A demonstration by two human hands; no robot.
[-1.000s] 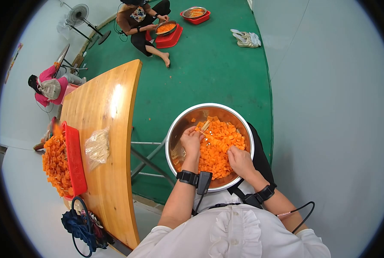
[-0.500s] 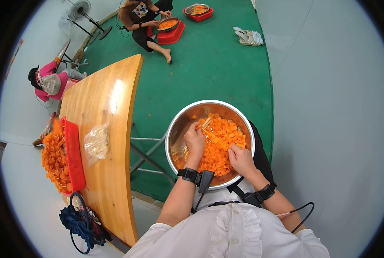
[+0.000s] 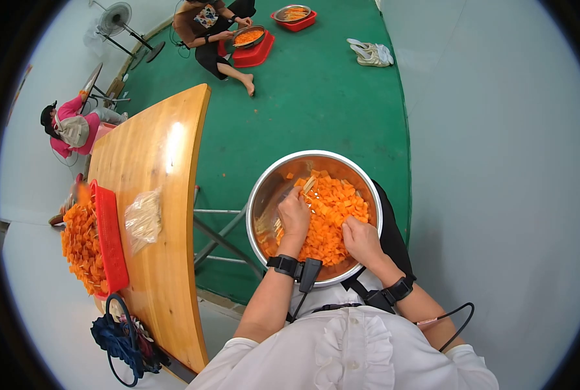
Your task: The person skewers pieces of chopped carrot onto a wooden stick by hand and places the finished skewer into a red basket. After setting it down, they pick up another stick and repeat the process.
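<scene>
A wide steel bowl rests on my lap, holding a heap of small orange carrot pieces. Inside it, my left hand is closed in a pinch at the left of the heap, apparently on a thin wooden skewer; the fingertips partly hide it. Several pale wooden skewers lie among the carrots just beyond those fingers, and more sticks show beneath that hand. My right hand is closed at the right of the heap, its thumb and finger pinching a carrot piece.
On my left stands a wooden table with a bag of skewers and a red basket heaped with skewered carrots. A blue bag hangs nearby. Two people work further off, one beside a red tub. A wall rises at right.
The view has shifted slightly, so the table and the floor sit a little further left. Both hands keep nearly the same pinching pose over the carrots.
</scene>
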